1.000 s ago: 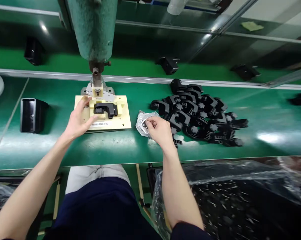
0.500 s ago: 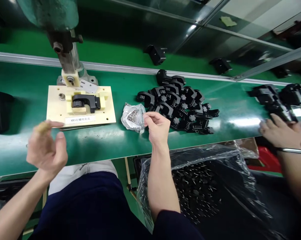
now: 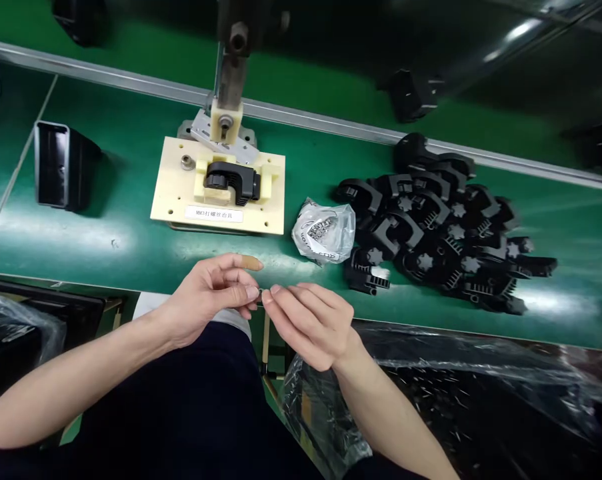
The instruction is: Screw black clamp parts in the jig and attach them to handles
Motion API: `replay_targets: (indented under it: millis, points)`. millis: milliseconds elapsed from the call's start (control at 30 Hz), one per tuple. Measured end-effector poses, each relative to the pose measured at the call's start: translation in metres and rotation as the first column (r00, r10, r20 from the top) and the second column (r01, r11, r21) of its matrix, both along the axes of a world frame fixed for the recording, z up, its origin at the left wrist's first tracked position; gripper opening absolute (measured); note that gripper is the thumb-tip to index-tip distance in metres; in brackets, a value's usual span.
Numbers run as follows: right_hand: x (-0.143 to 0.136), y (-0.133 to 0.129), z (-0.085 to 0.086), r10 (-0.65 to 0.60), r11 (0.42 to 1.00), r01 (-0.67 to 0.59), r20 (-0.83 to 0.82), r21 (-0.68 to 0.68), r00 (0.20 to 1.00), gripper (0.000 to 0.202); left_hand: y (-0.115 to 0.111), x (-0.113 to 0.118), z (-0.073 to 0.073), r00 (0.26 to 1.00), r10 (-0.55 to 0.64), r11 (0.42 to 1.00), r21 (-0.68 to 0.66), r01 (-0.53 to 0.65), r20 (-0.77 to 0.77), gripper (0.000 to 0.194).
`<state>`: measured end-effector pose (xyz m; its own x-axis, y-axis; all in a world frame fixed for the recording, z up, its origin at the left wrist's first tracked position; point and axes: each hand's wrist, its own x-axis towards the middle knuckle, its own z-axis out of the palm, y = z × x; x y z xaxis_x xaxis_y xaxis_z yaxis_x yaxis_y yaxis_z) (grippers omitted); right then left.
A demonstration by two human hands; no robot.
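Observation:
My left hand, with a tan wrap on its index finger, and my right hand meet fingertip to fingertip at the table's front edge. Both are closed in a pinch around a tiny item, too small to name, with a faint glint between them. Just beyond, an open clear plastic bag holds many small metal pieces. Behind my left hand, a cream fixture plate carries a black curved plastic part in its yellow holder. The press head stands above and behind that part.
Black curved parts lie heaped right of the bag. A black rectangular housing rests on the left. Below the table's edge, a plastic-lined bin holds dark pieces. A metal rail runs along the back.
My right hand has left the plastic bag and come toward me. My left hand, open before, has moved right and closed, meeting it. The view has shifted left; the co-worker's hands are out of sight.

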<state>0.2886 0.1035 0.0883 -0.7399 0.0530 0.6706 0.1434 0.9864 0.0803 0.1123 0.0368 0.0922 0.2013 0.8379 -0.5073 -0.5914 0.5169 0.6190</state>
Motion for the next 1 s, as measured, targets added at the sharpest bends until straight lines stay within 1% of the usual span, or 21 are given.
replay_targets:
  millis: [100, 167, 200, 233, 267, 300, 367, 400, 433, 467, 500, 567, 667, 700, 733, 767, 800, 900, 933, 967, 1000]
  points:
    - [-0.006, -0.001, -0.007, 0.047, 0.999, -0.047, -0.022, 0.014, 0.999, 0.022, -0.004, -0.001, -0.003, 1.000, 0.018, 1.000, 0.009, -0.018, -0.015, 0.032]
    - [-0.010, -0.006, -0.015, 0.011, 1.000, -0.012, -0.055, -0.020, 0.998, 0.020, -0.005, -0.002, -0.005, 0.996, 0.068, 0.997, 0.046, -0.065, -0.060, 0.032]
    - [-0.012, -0.010, -0.019, -0.051, 0.994, 0.042, -0.093, -0.100, 0.994, 0.019, -0.005, -0.002, -0.006, 0.990, 0.107, 0.992, 0.072, -0.101, -0.093, 0.032]
    - [-0.015, -0.015, -0.023, -0.137, 0.967, 0.102, -0.138, -0.234, 0.981, 0.019, -0.005, -0.003, -0.008, 0.980, 0.150, 0.985, 0.098, -0.138, -0.129, 0.032]
    - [-0.018, -0.020, -0.026, -0.234, 0.903, 0.149, -0.170, -0.403, 0.957, 0.018, -0.005, -0.003, -0.009, 0.968, 0.192, 0.977, 0.123, -0.173, -0.161, 0.032]
    - [-0.022, -0.025, -0.028, -0.320, 0.800, 0.166, -0.177, -0.576, 0.931, 0.018, -0.004, -0.003, -0.009, 0.955, 0.228, 0.968, 0.145, -0.203, -0.187, 0.033]
    - [-0.029, -0.034, -0.028, -0.403, 0.518, 0.111, -0.128, -0.848, 0.906, 0.013, -0.004, -0.004, -0.011, 0.936, 0.273, 0.955, 0.178, -0.236, -0.223, 0.034]
    - [-0.032, -0.037, -0.027, -0.401, 0.371, 0.066, -0.095, -0.926, 0.911, 0.010, -0.004, -0.005, -0.012, 0.930, 0.283, 0.951, 0.193, -0.241, -0.236, 0.034]
    - [-0.035, -0.040, -0.025, -0.390, 0.245, 0.029, -0.071, -0.969, 0.918, 0.007, -0.005, -0.005, -0.012, 0.924, 0.289, 0.948, 0.210, -0.239, -0.253, 0.034]
    - [-0.038, -0.041, -0.024, -0.382, 0.151, 0.003, -0.055, -0.989, 0.922, 0.005, -0.005, -0.006, -0.013, 0.916, 0.293, 0.945, 0.230, -0.234, -0.274, 0.033]
    - [-0.041, -0.042, -0.022, -0.380, 0.088, -0.013, -0.046, -0.996, 0.924, 0.004, -0.007, -0.007, -0.014, 0.905, 0.299, 0.941, 0.254, -0.226, -0.302, 0.033]
    - [-0.046, -0.042, -0.019, -0.390, 0.037, -0.022, -0.034, -0.999, 0.920, 0.006, -0.010, -0.008, -0.015, 0.872, 0.320, 0.927, 0.312, -0.207, -0.372, 0.032]
    - [-0.053, -0.039, -0.016, -0.378, 0.034, 0.009, -0.005, -0.999, 0.926, 0.010, -0.015, -0.011, -0.018, 0.791, 0.367, 0.894, 0.422, -0.153, -0.489, 0.032]
    - [-0.056, -0.037, -0.015, -0.370, 0.052, 0.019, -0.002, -0.998, 0.929, 0.010, -0.015, -0.013, -0.019, 0.760, 0.389, 0.875, 0.466, -0.129, -0.521, 0.032]
    - [-0.060, -0.035, -0.014, -0.368, 0.090, 0.025, -0.010, -0.996, 0.930, 0.010, -0.014, -0.015, -0.019, 0.728, 0.414, 0.853, 0.512, -0.101, -0.546, 0.032]
    - [-0.064, -0.030, -0.014, -0.371, 0.154, 0.029, -0.031, -0.988, 0.928, 0.009, -0.011, -0.018, -0.019, 0.695, 0.446, 0.824, 0.561, -0.074, -0.564, 0.031]
    - [-0.069, -0.024, -0.013, -0.384, 0.243, 0.031, -0.067, -0.970, 0.921, 0.009, -0.006, -0.023, -0.019, 0.658, 0.490, 0.787, 0.615, -0.052, -0.572, 0.030]
    - [-0.088, 0.005, -0.016, -0.453, 0.564, 0.084, -0.222, -0.822, 0.863, 0.011, 0.023, -0.044, -0.021, 0.511, 0.667, 0.639, 0.769, -0.018, -0.543, 0.028]
    - [-0.095, 0.018, -0.019, -0.473, 0.643, 0.123, -0.266, -0.756, 0.840, 0.012, 0.036, -0.052, -0.023, 0.454, 0.728, 0.583, 0.812, -0.016, -0.514, 0.027]
    - [-0.102, 0.031, -0.022, -0.488, 0.697, 0.161, -0.297, -0.699, 0.821, 0.013, 0.051, -0.061, -0.026, 0.406, 0.773, 0.537, 0.844, -0.011, -0.487, 0.026]
    - [-0.109, 0.043, -0.025, -0.497, 0.726, 0.191, -0.313, -0.660, 0.809, 0.014, 0.065, -0.070, -0.030, 0.371, 0.806, 0.497, 0.868, 0.000, -0.461, 0.025]
